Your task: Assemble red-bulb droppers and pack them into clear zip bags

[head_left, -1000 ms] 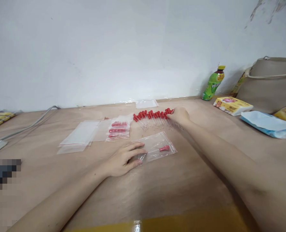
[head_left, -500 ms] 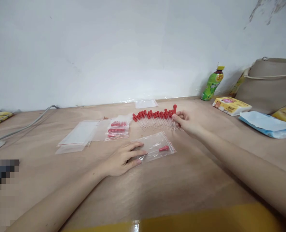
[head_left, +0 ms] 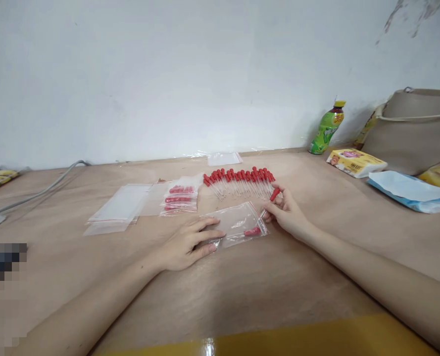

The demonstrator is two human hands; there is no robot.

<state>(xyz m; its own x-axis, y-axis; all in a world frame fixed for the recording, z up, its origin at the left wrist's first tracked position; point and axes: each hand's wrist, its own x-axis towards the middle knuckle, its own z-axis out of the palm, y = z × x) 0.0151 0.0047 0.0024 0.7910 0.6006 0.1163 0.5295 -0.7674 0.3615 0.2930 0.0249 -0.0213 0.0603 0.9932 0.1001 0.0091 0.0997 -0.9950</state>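
My left hand lies with fingers spread on the left part of a clear zip bag, pressing it to the table. Inside that bag is a dropper with a red bulb. Between the thumb and fingers of my right hand is another red-bulbed dropper, tilted, its clear tube at the bag's zip edge. Whether the tip is inside the bag I cannot tell. Behind the bag lies a row of several droppers, red bulbs toward the wall.
Filled bags with red bulbs overlap left of the row, beside a stack of flat bags. A green bottle, a yellow tissue pack, a blue-white packet and a grey bag stand right. A cable runs left.
My right hand has brought its dropper from the right end of the row down toward me, to the zip edge of the bag. My left hand has stayed on the bag.
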